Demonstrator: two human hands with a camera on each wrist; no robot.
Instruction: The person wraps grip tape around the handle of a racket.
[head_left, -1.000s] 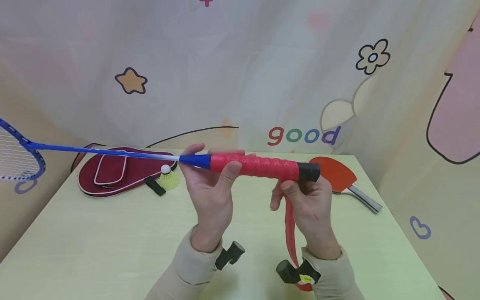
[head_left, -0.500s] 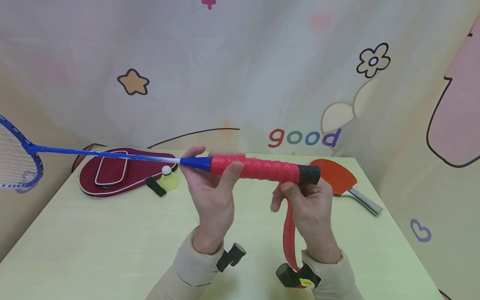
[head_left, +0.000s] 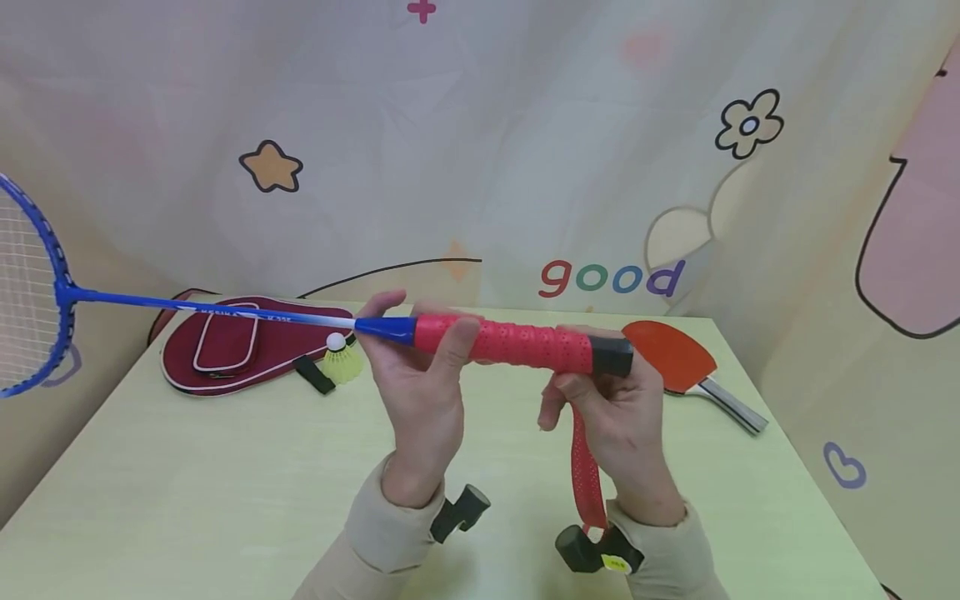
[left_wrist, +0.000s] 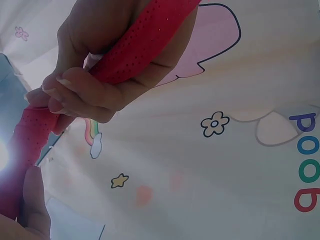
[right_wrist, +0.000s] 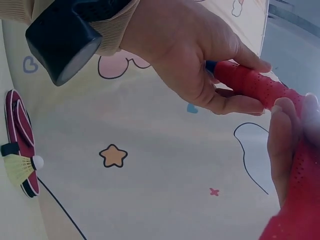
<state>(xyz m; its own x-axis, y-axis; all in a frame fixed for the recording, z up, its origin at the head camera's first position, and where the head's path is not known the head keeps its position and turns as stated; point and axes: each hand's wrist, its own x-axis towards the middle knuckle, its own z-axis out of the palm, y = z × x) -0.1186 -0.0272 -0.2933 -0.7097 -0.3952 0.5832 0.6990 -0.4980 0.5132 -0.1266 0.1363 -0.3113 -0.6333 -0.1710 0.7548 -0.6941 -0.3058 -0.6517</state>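
A blue badminton racket (head_left: 225,310) is held level over the table, its strung head cut off at the left edge of the head view. My left hand (head_left: 422,408) grips the handle near the blue cone, thumb in front, fingers behind. Red perforated grip tape (head_left: 510,343) covers the handle up to the black butt cap (head_left: 612,356). Just below the cap, my right hand (head_left: 622,425) pinches the tape, and a loose tail (head_left: 587,471) hangs toward the wrist. The left wrist view shows the strip (left_wrist: 145,47) running from those fingertips across the right palm.
Behind the left hand lie a maroon racket bag (head_left: 288,333), a yellow shuttlecock (head_left: 342,362) and a small black strip (head_left: 314,374). A red table tennis bat (head_left: 675,354) rests at the back right of the table (head_left: 225,492). A printed curtain (head_left: 480,150) stands behind.
The racket has rolled about its shaft, so its strung face shows more and its head rises higher in view. It has shifted slightly left. Both hands keep their holds.
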